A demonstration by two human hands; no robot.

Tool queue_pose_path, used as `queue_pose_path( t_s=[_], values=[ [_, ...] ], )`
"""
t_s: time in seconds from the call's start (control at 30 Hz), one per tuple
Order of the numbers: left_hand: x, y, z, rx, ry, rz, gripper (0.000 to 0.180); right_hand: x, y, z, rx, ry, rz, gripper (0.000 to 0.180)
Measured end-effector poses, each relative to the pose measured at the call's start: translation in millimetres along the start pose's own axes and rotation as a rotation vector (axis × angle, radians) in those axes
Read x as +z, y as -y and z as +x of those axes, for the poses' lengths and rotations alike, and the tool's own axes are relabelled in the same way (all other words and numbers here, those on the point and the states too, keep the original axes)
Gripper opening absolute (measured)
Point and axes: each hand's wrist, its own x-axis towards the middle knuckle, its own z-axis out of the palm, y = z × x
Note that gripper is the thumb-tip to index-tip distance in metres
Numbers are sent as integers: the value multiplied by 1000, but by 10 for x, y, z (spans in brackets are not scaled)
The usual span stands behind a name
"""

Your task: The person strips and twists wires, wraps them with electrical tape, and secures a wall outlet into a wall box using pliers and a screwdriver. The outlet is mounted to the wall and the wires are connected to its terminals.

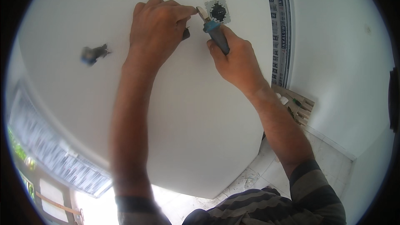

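Note:
My right hand is closed around the blue-grey handle of a knife with a short, pale blade. The blade points up and left, and its tip meets the fingertips of my left hand. Those fingers are bent and closed; what they pinch is hidden. A small dark piece shows below my left fingers, partly covered, and I cannot tell whether the hand holds it. Just right of the blade, a socket insert with a metal mounting frame and black centre sits in the white wall.
Left of my left arm, a dark, blurred bundle juts from a ragged wall hole. Printed protective film covers a frame on the right. A wooden pallet-like stand carries a green-handled tool. Light floor tiles lie below.

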Motion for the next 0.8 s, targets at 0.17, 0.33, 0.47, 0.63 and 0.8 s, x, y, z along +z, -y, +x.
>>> queue_pose_path(
  t_s=[0.17, 0.33, 0.47, 0.63, 0.8],
  values=[
    [-5, -9, 18, -4, 10, -2, 18, 22, -35, 17, -38, -25, -40, 41],
    [16, 3, 11, -3, 3, -11, 18, 62, -103, 29, -82, -60, -72, 43],
    [-4, -4, 5, 2, -7, -10, 17, 93, -129, 45, -125, -87, -91, 44],
    [41, 36, -6, 32, -54, -25, 21, 133, -172, 85, -153, -99, -32, 33],
    [4, -27, 28, -9, 24, 14, 17, 89, -224, 145, -125, -48, 93, 25]
  ],
)
